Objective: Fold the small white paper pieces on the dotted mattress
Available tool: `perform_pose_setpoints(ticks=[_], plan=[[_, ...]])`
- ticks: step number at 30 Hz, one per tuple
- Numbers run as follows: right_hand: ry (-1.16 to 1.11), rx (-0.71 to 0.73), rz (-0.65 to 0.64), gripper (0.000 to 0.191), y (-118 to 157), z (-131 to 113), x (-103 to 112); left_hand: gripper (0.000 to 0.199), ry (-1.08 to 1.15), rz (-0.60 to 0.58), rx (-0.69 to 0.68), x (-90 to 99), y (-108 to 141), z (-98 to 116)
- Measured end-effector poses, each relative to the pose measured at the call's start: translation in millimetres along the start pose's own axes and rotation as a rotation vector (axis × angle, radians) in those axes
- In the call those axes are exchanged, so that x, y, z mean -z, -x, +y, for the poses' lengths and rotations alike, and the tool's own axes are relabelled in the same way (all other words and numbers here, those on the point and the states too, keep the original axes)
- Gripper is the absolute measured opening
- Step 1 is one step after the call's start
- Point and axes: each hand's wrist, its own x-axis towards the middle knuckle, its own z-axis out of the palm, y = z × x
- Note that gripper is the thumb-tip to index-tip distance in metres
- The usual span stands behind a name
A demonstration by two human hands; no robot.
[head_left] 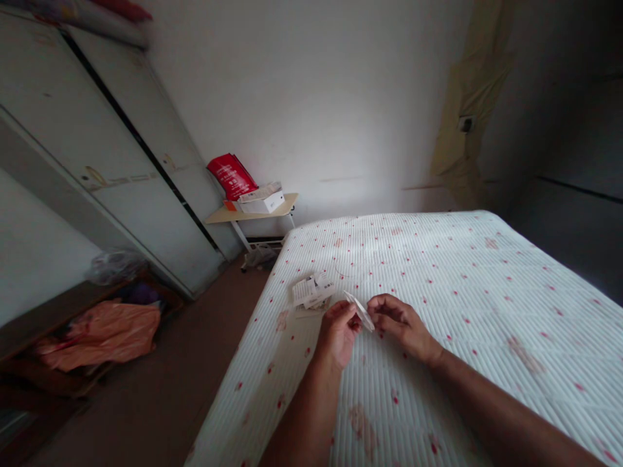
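A small, flat white packet [359,310] is held up on edge above the bed; its exact kind I cannot make out. My left hand [339,331] pinches it between thumb and fingers from the left. At its right edge, the curled fingers and thumb of my right hand [396,321] close on it, the fingertips partly hidden. Just beyond my left hand, a loose pile of white printed packets [313,290] lies on the bedspread. Both forearms reach in over the bed from the bottom of the view.
The quilted white bedspread [487,305] has red dots and faint brown prints. Past its far left corner, a small table [221,215] bears a red bag [232,176] and a white box [263,201]. Left are a wardrobe [111,149] and a low shelf with orange cloth [109,334].
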Motion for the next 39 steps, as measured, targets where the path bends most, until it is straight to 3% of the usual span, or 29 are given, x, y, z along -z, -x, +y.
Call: perform_pose_setpoints(ticks=[8, 17, 24, 28, 39], plan=[[-0.013, -0.060, -0.070, 0.014, -1, -4, -5, 0.025, -0.012, -0.029, -0.011, -0.6, 0, -2], [0.180, 0.028, 0.022, 0.014, 0, 1, -9, 0.024, -0.047, -0.043, -0.036, -5.4, 3, -5], [0.222, -0.005, 0.098, 0.013, 1, -1, -12, 0.025, -0.046, -0.056, 0.000, -5.5, 3, -5], [0.302, 0.029, 0.079, 0.006, 1, 0, -13, 0.024, -0.035, -0.063, -0.029, -3.9, 1, -7], [0.436, 0.065, 0.102, 0.010, 3, -1, -15, 0.024, -0.053, -0.083, -0.003, -3.7, 1, -8]])
